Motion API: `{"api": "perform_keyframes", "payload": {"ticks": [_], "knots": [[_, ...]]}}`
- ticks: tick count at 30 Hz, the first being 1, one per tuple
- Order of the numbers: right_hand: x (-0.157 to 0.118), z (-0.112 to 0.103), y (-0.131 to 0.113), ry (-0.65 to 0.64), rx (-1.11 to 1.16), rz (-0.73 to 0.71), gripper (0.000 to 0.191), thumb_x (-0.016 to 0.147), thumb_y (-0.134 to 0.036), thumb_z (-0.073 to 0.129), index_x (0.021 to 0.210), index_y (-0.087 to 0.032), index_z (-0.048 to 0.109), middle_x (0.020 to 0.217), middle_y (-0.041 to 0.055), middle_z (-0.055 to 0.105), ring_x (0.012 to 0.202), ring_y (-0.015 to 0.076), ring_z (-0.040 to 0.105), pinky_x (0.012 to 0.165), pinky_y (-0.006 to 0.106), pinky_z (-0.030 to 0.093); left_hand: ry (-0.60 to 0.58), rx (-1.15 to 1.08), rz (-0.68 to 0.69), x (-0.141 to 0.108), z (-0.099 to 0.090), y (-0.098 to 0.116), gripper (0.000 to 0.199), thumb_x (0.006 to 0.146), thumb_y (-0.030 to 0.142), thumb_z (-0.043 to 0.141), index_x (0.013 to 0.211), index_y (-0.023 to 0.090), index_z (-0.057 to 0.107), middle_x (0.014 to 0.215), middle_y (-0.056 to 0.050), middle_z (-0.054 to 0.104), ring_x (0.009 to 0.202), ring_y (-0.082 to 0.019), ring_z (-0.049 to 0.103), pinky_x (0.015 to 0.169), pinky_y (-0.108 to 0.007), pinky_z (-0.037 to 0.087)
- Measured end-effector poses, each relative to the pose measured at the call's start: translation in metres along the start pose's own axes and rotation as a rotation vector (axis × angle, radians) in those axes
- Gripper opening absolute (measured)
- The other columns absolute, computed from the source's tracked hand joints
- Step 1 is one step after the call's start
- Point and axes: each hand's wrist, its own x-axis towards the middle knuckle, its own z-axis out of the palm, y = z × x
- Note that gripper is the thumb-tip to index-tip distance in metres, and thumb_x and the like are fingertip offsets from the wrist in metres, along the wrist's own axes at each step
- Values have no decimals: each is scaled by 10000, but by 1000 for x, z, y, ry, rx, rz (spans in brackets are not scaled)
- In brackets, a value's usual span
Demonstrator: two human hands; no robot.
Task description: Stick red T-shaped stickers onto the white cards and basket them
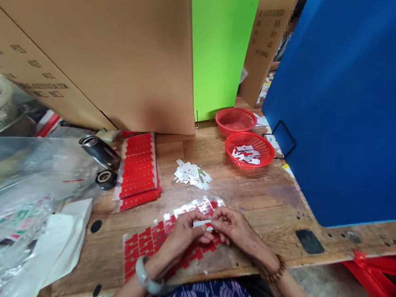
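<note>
Between my hands is a small white card point(201, 223) with a bit of red at its right end. My left hand point(185, 233) pinches the card between thumb and fingers. At the card's right end, my right hand point(231, 224) has its thumb and fingertips pressed together on it. Beneath both hands lies a clear sheet of red stickers point(155, 238), partly covered by them. A loose pile of white cards point(190, 174) sits beyond the sheet. Farther back, a red basket point(269, 151) holds white cards with red parts.
Another red basket point(235, 119) stands behind. Stacked red sticker sheets point(139, 169), a dark metal flask point(100, 151) and plastic bags point(7, 224) lie left. Cardboard point(123, 49), a green panel point(222, 49) and a blue panel point(350, 106) rise around the table point(266, 237).
</note>
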Motion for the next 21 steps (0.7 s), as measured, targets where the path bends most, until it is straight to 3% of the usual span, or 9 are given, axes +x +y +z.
{"api": "perform_keyframes", "payload": {"ticks": [2,4,7,11,13,16,19,21], "knots": [[5,-7,-4,43,22,-1,293,737,-445,666,754,-168,571,434,-70,523,352,60,423,372,166,314,-26,72,44,8,-6,4,400,666,383,745,919,125,574,740,-78,712,640,-154,685,647,-255,529],[11,-21,-15,170,110,-49,294,713,-432,706,719,-168,577,440,-60,541,359,60,441,370,164,332,26,234,144,22,-18,12,348,771,428,631,933,127,567,774,-86,701,662,-167,681,650,-283,532],[19,-49,-44,410,377,-247,289,674,-392,768,772,-175,603,580,-31,624,452,68,531,431,167,420,306,774,423,48,-43,30,286,893,369,441,987,139,581,799,-72,685,667,-162,653,647,-299,520],[20,-70,-75,591,497,-443,427,654,-366,791,1002,-228,586,841,1,682,652,109,646,572,208,516,458,993,529,79,-68,57,255,853,284,524,1065,156,582,956,-92,646,821,-201,605,797,-366,472],[17,-67,-75,613,385,-453,481,685,-392,762,1090,-258,540,905,8,680,683,126,654,607,240,528,442,1104,573,90,-70,68,275,842,240,534,1100,152,576,1012,-111,620,902,-227,576,863,-395,433],[13,-54,-53,532,197,-349,455,720,-439,715,1087,-231,543,941,39,670,689,140,644,607,263,526,333,1265,626,103,-65,78,231,808,187,569,1035,161,604,1019,-115,610,981,-251,532,910,-392,388],[14,-40,-25,457,71,-219,398,756,-453,657,1042,-189,572,901,58,666,702,161,643,621,288,532,239,1380,649,114,-58,81,121,822,178,548,919,168,619,934,-104,616,921,-242,529,885,-369,384],[19,-35,-14,448,-64,-207,335,800,-408,601,1043,-179,593,908,67,675,759,183,648,692,328,539,212,1429,659,116,-56,78,135,863,175,482,884,162,614,858,-101,607,839,-229,527,842,-354,391]]}}
